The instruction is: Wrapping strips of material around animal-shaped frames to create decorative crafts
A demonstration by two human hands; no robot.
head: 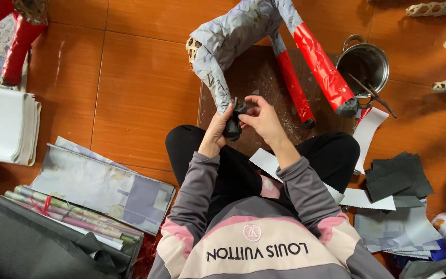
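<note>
Both hands meet at the lower end of a grey paper-covered figure leg [213, 77]; left hand [218, 126] closes around black paper [233, 126] wrapped at that tip; right hand [261, 119] pinches the same black paper from the other side; the leg stands on a dark board [254, 72]; two red-wrapped legs [321, 67] lie beside it; a metal pot [363, 64] sits beyond them; black paper sheets [398, 178] lie well apart on the floor.
</note>
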